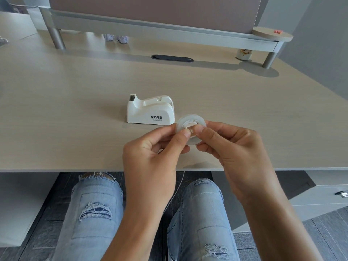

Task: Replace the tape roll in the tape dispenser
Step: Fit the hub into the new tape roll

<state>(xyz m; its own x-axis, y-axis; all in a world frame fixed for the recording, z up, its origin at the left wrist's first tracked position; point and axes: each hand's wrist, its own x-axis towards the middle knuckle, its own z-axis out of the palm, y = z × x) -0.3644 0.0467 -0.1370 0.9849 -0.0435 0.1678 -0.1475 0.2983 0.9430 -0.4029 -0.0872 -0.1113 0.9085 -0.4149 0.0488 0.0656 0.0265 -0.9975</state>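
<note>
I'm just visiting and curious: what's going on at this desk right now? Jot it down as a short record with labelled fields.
Setting: light wood desk, seen from the person's head
Tape dispenser: white, upright on the desk, cradle empty
Tape roll: clear, with white core, held above the desk just right of the dispenser
Left hand: pinching the roll's left side
Right hand: thumb pressing at the core
Stage: roll not yet in the dispenser
</note>
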